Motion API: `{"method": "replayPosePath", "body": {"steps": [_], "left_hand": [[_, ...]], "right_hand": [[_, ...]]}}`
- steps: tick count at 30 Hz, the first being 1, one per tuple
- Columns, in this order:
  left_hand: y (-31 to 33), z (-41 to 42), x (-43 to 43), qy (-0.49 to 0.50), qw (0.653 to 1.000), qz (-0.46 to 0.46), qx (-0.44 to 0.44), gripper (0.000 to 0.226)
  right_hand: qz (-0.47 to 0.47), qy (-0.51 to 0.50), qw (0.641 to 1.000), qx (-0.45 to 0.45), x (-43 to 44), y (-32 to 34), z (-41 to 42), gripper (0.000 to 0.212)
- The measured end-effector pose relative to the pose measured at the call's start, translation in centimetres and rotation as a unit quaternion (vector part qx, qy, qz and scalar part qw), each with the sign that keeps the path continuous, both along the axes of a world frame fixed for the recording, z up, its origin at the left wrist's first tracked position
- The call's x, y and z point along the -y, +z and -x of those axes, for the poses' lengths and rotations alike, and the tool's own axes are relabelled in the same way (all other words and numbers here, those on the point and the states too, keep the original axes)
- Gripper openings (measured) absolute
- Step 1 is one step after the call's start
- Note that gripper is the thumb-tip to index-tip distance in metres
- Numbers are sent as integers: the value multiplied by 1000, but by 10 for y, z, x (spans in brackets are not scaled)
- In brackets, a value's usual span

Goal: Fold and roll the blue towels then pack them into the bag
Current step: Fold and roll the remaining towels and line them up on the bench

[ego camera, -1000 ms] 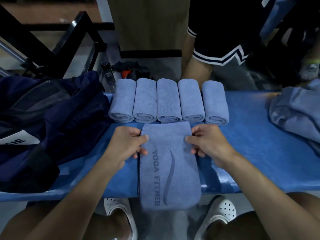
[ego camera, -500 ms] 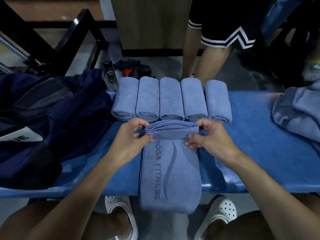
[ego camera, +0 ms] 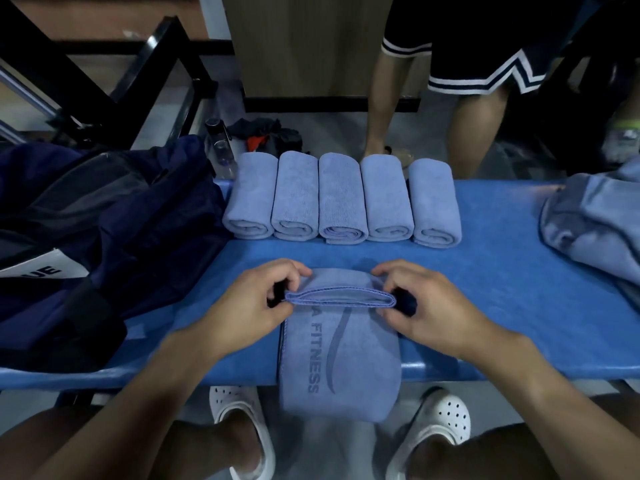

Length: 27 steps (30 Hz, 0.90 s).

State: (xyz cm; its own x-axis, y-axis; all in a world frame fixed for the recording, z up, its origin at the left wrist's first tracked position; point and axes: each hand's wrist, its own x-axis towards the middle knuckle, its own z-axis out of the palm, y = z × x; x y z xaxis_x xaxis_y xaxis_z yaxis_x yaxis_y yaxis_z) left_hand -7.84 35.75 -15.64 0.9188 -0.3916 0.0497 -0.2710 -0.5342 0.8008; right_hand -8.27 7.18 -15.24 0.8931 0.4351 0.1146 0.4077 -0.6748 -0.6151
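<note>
The blue padded bench [ego camera: 485, 306] runs across in front of you and carries all the work. On its left end slumps the dark bag [ego camera: 121, 237], near enough to reach when packing comes; you cannot see whether anything is in it yet. On the right end, well apart from your hands, sits a heap of loose towels [ego camera: 595, 230], apparently waiting their turn. Along the far edge lie five rolled towels [ego camera: 341, 199], side by side and touching, spiral ends facing you. Parked there, they leave the near half of the bench free for rolling. In the middle lies the folded towel [ego camera: 339, 358], lengthwise toward you and printed side up, its near end hanging over the front edge. Its far end is turned over into a first low coil. Your left hand [ego camera: 256, 303] takes the left end of that coil and your right hand [ego camera: 426, 306] the right end, fingers curled over the top and thumbs on the near side, so each grip is closed on the towel. Holding both ends at once looks meant to keep the edges square, so the roll runs straight and matches the others. The rolling of this towel seems only just begun. A small clear bottle [ego camera: 218, 147] stands beyond the far edge, beside the bag.
</note>
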Motion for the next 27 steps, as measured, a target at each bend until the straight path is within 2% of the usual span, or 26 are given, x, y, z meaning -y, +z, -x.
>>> {"method": "replayPosePath", "body": {"steps": [3,7,10,14,17,21,27], "left_hand": [[-1,0,-2,-28,998,-37,40,42],[-5,0,-6,-58,992,-72,81,28],[-7,0,-10,-69,987,-99,106,24],[-9,1,-12,-76,982,-127,115,29],[-7,1,-12,-82,978,-142,127,35],[-6,3,-9,-100,968,-170,153,38],[-6,3,-10,-106,965,-187,153,23]], "right_hand": [[47,8,997,58,1,0,3,6],[123,31,979,157,2,-5,5,22],[134,35,967,215,4,-9,7,35],[157,35,943,291,2,-12,10,26],[192,26,931,310,1,-14,11,14],[205,15,928,310,3,-15,9,21],[202,43,936,284,1,-18,10,17]]}}
